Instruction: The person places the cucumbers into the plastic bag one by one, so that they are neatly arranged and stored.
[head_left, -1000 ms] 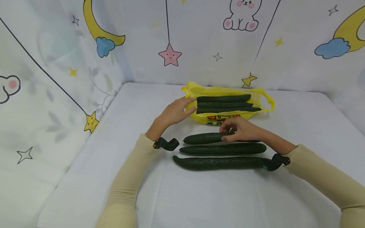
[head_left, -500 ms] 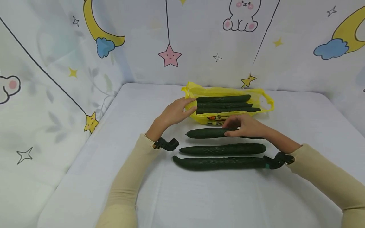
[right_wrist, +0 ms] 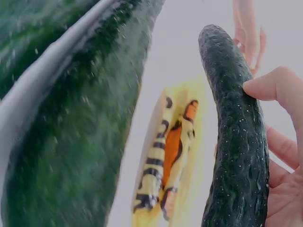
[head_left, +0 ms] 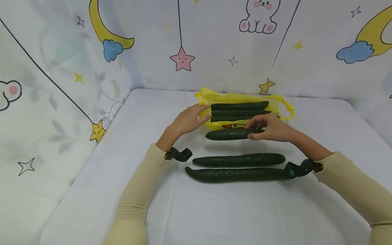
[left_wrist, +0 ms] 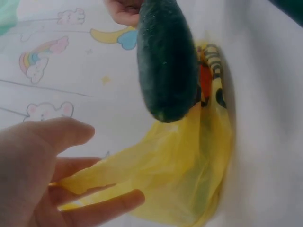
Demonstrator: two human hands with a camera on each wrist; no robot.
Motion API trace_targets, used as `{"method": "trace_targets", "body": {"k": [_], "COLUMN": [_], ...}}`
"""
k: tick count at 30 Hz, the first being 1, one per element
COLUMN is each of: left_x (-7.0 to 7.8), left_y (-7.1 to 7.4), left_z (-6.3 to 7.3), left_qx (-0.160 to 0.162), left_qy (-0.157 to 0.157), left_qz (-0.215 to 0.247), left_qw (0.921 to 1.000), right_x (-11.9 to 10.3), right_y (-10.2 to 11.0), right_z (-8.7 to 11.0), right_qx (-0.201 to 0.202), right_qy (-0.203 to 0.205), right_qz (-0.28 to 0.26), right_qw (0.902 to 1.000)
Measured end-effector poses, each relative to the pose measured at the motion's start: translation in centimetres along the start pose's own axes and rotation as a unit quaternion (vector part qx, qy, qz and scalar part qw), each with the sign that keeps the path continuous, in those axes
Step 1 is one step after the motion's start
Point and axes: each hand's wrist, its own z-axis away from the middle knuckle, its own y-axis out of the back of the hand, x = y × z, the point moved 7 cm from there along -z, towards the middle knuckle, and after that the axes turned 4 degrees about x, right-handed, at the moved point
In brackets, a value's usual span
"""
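In the head view my right hand (head_left: 272,127) grips a long dark green cucumber (head_left: 226,134), raised off the table just in front of a yellow plastic bag (head_left: 226,98). The right wrist view has the thumb lying across that cucumber (right_wrist: 236,127), fingers on its other side. My left hand (head_left: 191,119) is at the bag's left end. Seen from the left wrist, its fingers (left_wrist: 106,208) are fairly straight and touch the bag's edge (left_wrist: 208,156), thumb apart. Several cucumbers (head_left: 239,106) lie lengthwise inside the bag; their left ends are hidden.
Two more cucumbers, a straight one (head_left: 239,160) and one with a bent tip (head_left: 232,175), lie side by side nearer me on the white-covered table (head_left: 214,214). A patterned cloth backdrop (head_left: 211,44) rises behind and to the left.
My right hand has lifted the cucumber from the table and moved it away from me and slightly right, up to the bag. My left hand stays at the bag's end.
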Motion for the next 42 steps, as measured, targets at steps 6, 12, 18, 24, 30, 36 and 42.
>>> {"method": "trace_targets", "body": {"k": [6, 12, 18, 24, 30, 36, 42], "left_x": [0.0, 0.0, -0.1, -0.1, -0.2, -0.2, -0.1], "left_y": [0.0, 0.0, 0.1, 0.0, 0.0, 0.0, -0.1], "left_z": [0.0, 0.0, 0.0, -0.1, -0.1, -0.1, 0.0], "left_qx": [0.000, 0.002, 0.004, 0.005, 0.001, -0.001, 0.001], "left_qy": [0.002, 0.005, 0.004, 0.001, 0.003, 0.005, 0.003], "left_qz": [-0.002, -0.001, -0.001, -0.003, -0.004, -0.002, 0.006], "left_qw": [1.0000, 1.0000, 1.0000, 1.0000, 1.0000, 1.0000, 1.0000], "right_x": [0.6, 1.4, 2.4, 3.2, 3.4, 4.1, 4.8], "right_y": [1.8, 3.3, 4.1, 4.4, 4.5, 4.3, 3.7], "right_z": [0.2, 0.2, -0.4, -1.2, -2.2, -3.4, -4.6], "right_qx": [0.036, 0.060, 0.100, 0.130, 0.132, 0.134, 0.133], "right_qy": [0.007, -0.032, -0.054, -0.079, -0.089, -0.091, -0.077], "right_qz": [0.000, -0.001, 0.022, 0.029, 0.039, 0.054, 0.066], "right_qw": [0.9993, 0.9977, 0.9933, 0.9879, 0.9864, 0.9854, 0.9860]}}
